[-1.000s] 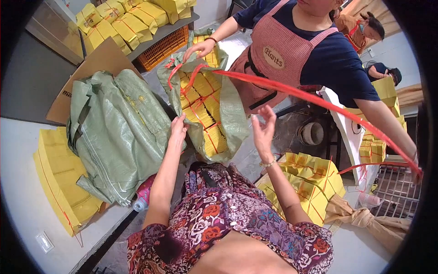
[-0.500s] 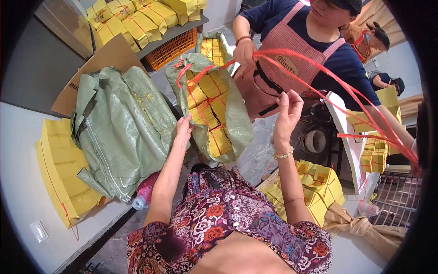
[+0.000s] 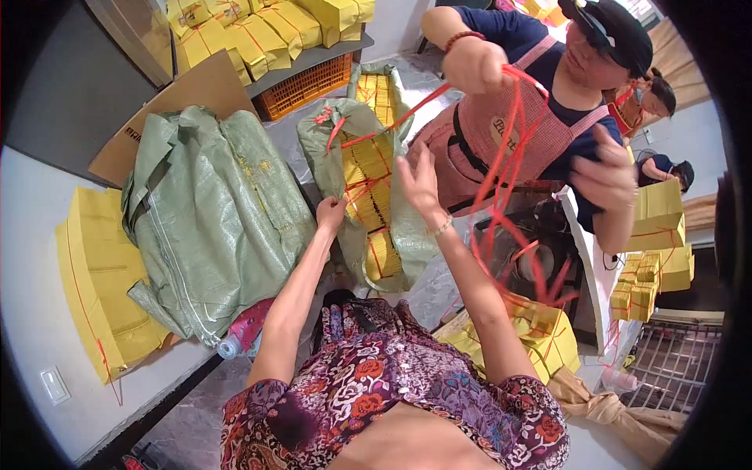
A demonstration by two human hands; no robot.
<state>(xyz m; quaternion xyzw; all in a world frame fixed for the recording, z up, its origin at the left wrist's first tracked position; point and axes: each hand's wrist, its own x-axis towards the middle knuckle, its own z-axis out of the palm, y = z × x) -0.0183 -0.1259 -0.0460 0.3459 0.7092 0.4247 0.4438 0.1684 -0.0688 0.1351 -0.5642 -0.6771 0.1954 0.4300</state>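
In front of me stands an open green woven sack (image 3: 316, 142) packed with yellow paper bundles (image 3: 366, 166) tied with thin red string. My left hand (image 3: 331, 213) is closed on the sack's left edge. My right hand (image 3: 419, 182) is open over the right side of the sack, its fingers apart and nothing in them. Across from me, a co-worker in a pink apron holds up a bunch of red plastic strips (image 3: 513, 129) in one fist. One strip runs down to the sack's far end. The co-worker's other hand (image 3: 607, 178) is blurred and raised, off the strips.
A bulky green woven sack (image 3: 223, 207) lies at the left, before a cardboard sheet (image 3: 192, 106). Behind are an orange crate (image 3: 309, 84) and a shelf of yellow bundles (image 3: 278, 31). More yellow bundles (image 3: 540, 333) stand near my right arm, beside a white table edge (image 3: 583, 258).
My right hand has come down and left to the sack; my left stays on its edge. The co-worker's fist has risen to the right, the strips now hang down, and the other hand has come in.
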